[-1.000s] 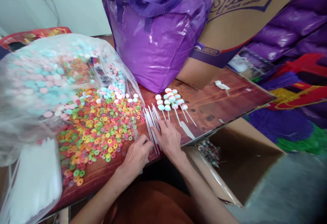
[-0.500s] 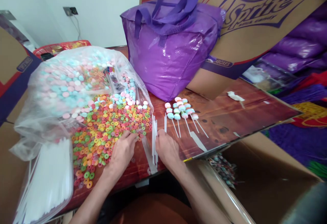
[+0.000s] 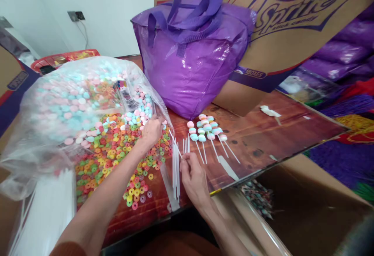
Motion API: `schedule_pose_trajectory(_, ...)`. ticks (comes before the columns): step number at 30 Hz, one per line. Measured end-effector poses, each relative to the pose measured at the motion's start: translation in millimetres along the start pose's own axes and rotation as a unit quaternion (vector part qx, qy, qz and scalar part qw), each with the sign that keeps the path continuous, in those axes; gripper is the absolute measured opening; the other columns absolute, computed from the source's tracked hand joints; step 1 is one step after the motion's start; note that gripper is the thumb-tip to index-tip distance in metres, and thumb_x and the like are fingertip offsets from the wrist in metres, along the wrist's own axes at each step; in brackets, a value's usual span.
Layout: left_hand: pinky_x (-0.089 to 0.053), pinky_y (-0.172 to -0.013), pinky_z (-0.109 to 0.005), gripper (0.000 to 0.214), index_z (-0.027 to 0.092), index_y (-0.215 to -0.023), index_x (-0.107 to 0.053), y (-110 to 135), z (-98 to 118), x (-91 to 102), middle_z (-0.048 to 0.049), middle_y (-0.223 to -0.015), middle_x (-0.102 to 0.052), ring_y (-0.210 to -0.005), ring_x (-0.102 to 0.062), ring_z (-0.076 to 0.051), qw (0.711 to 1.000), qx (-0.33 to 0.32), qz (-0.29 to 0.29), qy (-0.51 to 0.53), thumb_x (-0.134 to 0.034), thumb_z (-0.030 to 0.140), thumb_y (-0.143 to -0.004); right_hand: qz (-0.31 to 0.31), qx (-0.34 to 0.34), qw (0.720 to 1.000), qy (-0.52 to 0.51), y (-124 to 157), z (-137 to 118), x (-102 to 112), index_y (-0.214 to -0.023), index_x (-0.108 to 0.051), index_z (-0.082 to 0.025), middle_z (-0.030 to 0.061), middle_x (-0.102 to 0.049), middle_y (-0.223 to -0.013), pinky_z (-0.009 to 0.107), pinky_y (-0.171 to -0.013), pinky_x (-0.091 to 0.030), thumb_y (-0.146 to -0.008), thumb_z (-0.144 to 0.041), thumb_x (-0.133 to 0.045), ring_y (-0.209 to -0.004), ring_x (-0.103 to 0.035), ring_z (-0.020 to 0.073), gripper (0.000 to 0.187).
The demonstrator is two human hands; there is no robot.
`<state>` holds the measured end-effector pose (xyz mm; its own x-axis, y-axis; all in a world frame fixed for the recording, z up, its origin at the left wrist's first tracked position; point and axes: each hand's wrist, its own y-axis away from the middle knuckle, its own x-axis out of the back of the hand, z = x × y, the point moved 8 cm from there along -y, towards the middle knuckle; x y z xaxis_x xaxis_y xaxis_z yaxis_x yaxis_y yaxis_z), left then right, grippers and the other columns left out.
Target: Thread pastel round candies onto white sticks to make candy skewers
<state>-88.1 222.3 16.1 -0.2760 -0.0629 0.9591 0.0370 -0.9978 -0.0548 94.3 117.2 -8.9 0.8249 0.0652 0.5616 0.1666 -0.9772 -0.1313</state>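
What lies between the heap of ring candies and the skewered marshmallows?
In the head view, loose white sticks lie on the table between the ring candies and the skewered marshmallows; another stick, held in the right hand, slants over that stretch.

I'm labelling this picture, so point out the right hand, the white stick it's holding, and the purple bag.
Right hand [image 3: 195, 174]: head view, middle of the hand.
White stick [image 3: 175, 144]: head view, midway along its visible length.
Purple bag [image 3: 187, 77]: head view, middle of its front.

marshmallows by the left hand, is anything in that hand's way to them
Nothing visible: the left hand is beside the loose marshmallows; contact is unclear. The clear plastic bag covers others farther left.
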Motion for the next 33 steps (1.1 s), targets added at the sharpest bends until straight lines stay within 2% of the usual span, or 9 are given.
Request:
schedule_pose_trajectory(2,-0.049,-0.084,-0.031,0.033,0.022,-0.117,-0.068,-10.8,4.7,-9.7,-0.0106,-0.111,-0.066,-0.098,-0.066,-0.024,0.999,-0.01,-0.038,-0.015,-0.052,0.016,-0.089,0.001,0.001,1.0,-0.017,-0.7,0.0,0.1,-0.092,-0.051,-0.021,0.0022,-0.062,-0.075,0.025,-0.056,-0.039,-0.095,-0.029,-0.039,-0.059,-0.056,0.0164,0.015)
schedule_pose_trajectory(5,-0.049,-0.087,-0.031,0.034,0.024,-0.118,-0.066,-18.5,4.8,-15.3,-0.0094,-0.111,-0.069,-0.102,-0.066,-0.024,0.998,-0.01,-0.059,-0.018,-0.053,0.014,-0.088,-0.013,-0.002,1.0,-0.028,-2.4,1.3,-3.4,-0.091,-0.051,-0.021,0.0009,-0.06,-0.072,0.025,-0.055,-0.038,-0.095,-0.028,-0.039,-0.057,-0.054,0.0155,0.015)
schedule_pose_trajectory(12,-0.05,-0.085,-0.033,0.025,0.018,-0.106,-0.071,-36.6,0.5,-17.5,-0.0122,-0.107,-0.073,-0.102,-0.068,-0.027,0.997,0.03,-0.059,-0.031,-0.058,0.02,-0.085,-0.016,0.018,0.999,-0.039,-3.2,-5.0,-5.9,-0.09,-0.052,-0.021,-0.0016,-0.055,-0.067,0.024,-0.054,-0.037,-0.094,-0.027,-0.041,-0.053,-0.05,0.0141,0.013)
schedule_pose_trajectory(16,-0.049,-0.081,-0.033,0.026,0.017,-0.103,-0.072,-19.8,-7.5,-6.4,-0.0129,-0.102,-0.074,-0.095,-0.068,-0.027,0.998,0.046,-0.019,-0.027,-0.054,0.026,-0.087,-0.011,-0.002,0.998,-0.061,-2.3,3.5,-4.0,-0.091,-0.052,-0.021,-0.0014,-0.055,-0.068,0.024,-0.055,-0.037,-0.096,-0.03,-0.041,-0.056,-0.051,0.014,0.015)
schedule_pose_trajectory(20,-0.048,-0.077,-0.031,0.022,0.018,-0.095,-0.074,11.0,-29.8,12.2,-0.0095,-0.093,-0.073,-0.087,-0.067,-0.025,0.997,0.076,0.027,0.021,-0.056,0.024,-0.084,-0.008,-0.022,0.996,-0.089,-2.4,11.2,-7.0,-0.092,-0.052,-0.021,-0.0019,-0.054,-0.069,0.024,-0.056,-0.038,-0.096,-0.032,-0.043,-0.058,-0.052,0.014,0.015)
schedule_pose_trajectory(23,-0.048,-0.079,-0.031,0.024,0.016,-0.099,-0.075,17.8,-40.7,22.4,-0.0098,-0.093,-0.07,-0.084,-0.064,-0.022,0.993,0.086,0.059,0.055,-0.058,0.023,-0.083,-0.005,-0.021,0.994,-0.108,-2.4,7.8,-10.8,-0.092,-0.052,-0.021,-0.0025,-0.053,-0.068,0.024,-0.057,-0.039,-0.096,-0.033,-0.043,-0.059,-0.053,0.0139,0.015)
schedule_pose_trajectory(27,-0.048,-0.081,-0.03,0.027,0.014,-0.101,-0.075,-4.8,-32.5,17.7,-0.01,-0.092,-0.067,-0.084,-0.062,-0.02,0.996,0.059,0.04,0.057,-0.055,0.022,-0.085,-0.005,-0.016,0.991,-0.132,-1.2,2.5,-12.6,-0.092,-0.052,-0.021,-0.0033,-0.052,-0.067,0.024,-0.057,-0.041,-0.096,-0.032,-0.044,-0.058,-0.053,0.0133,0.015)
schedule_pose_trajectory(33,-0.046,-0.073,-0.028,0.025,0.013,-0.075,-0.075,-46.6,-15.3,-10.2,-0.0079,-0.07,-0.068,-0.074,-0.063,-0.02,0.997,0.045,-0.044,0.051,-0.052,0.013,-0.082,0.001,-0.037,0.989,-0.142,-0.5,13.4,-9.1,-0.096,-0.053,-0.021,-0.0026,-0.054,-0.068,0.023,-0.055,-0.041,-0.096,-0.034,-0.045,-0.059,-0.053,0.0132,0.015)
